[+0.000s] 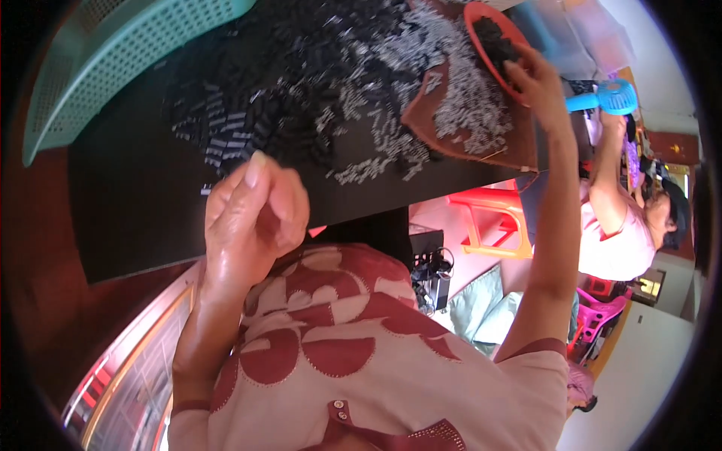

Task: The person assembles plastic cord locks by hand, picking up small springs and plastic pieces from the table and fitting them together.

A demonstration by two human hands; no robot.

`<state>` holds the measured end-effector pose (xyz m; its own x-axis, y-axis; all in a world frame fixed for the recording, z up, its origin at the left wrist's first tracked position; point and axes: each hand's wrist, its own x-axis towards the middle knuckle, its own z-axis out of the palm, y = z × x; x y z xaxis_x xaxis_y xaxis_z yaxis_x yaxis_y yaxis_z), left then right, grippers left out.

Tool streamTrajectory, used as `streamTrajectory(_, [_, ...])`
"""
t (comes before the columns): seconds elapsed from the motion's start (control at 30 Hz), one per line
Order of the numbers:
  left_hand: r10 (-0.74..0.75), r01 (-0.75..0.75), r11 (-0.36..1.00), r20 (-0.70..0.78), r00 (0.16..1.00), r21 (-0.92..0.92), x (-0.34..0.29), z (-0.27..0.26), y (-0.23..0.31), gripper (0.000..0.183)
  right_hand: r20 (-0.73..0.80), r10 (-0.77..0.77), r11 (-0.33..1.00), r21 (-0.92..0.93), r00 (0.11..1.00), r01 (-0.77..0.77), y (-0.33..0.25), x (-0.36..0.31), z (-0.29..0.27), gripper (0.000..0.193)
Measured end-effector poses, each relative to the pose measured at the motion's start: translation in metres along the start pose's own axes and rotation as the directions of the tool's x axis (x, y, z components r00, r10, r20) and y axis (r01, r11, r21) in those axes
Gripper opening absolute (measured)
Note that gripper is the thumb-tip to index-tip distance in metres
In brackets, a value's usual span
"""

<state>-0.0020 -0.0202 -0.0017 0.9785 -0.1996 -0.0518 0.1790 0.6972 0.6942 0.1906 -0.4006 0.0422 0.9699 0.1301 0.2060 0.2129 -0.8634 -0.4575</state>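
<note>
Left hand: your left hand (252, 214) sits left of centre in the frame, fingers curled loosely into a half-closed fist with the thumb up; whether it pinches anything is hidden from view.
Right hand: your right hand (535, 84) reaches to the upper right, fingers bent over the rim of the orange bowl (490, 45) and touching it; whether they grip a piece inside, you cannot tell.
Small parts: a wide scatter of small black and silver pieces (338, 83) covers the black table (135, 203) across the top centre, just above your left hand.
Bowl contents: dark pieces fill the orange bowl, upper right.
Brown sheet: a brown sheet (444, 128) under part of the pile, below the bowl.
Basket: a teal mesh basket (98, 60) in the upper left.
Nearby: another person (624, 225) sits at the right edge, beside a blue hand fan (609, 98) and a red stool (492, 218).
</note>
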Motion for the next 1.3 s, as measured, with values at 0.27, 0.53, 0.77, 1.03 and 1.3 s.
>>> streamTrajectory(0.27, [0.068, -0.112, 0.958, 0.173, 0.983, 0.263, -0.002, -0.012, -0.001, 0.042, 0.148, -0.336, 0.892, 0.368, 0.930, 0.264, -0.107, -0.033, 0.043, 0.019])
streamTrajectory(0.53, [0.025, -0.133, 0.854, 0.214, 0.976, 0.503, -0.006, -0.011, 0.006, 0.038, 0.321, -0.658, 0.750, 0.191, 0.681, 0.634, -0.174, -0.042, 0.080, 0.024])
streamTrajectory(0.77, [0.020, -0.192, 0.821, 0.309, 0.951, 0.538, -0.009, -0.005, 0.007, 0.028, 0.438, -0.670, 0.718, 0.176, 0.599, 0.674, -0.196, -0.027, 0.077, 0.033])
streamTrajectory(1.03, [0.135, -0.448, 0.719, 0.525, 0.840, 0.532, -0.005, -0.018, -0.007, 0.028, 0.346, -0.695, 0.717, 0.269, 0.630, 0.643, -0.195, -0.062, 0.087, 0.019])
streamTrajectory(1.3, [0.266, -0.542, 0.636, 0.504, 0.822, 0.548, -0.010, -0.012, -0.012, 0.031, 0.373, -0.721, 0.661, 0.118, 0.584, 0.741, -0.219, -0.077, 0.106, 0.023])
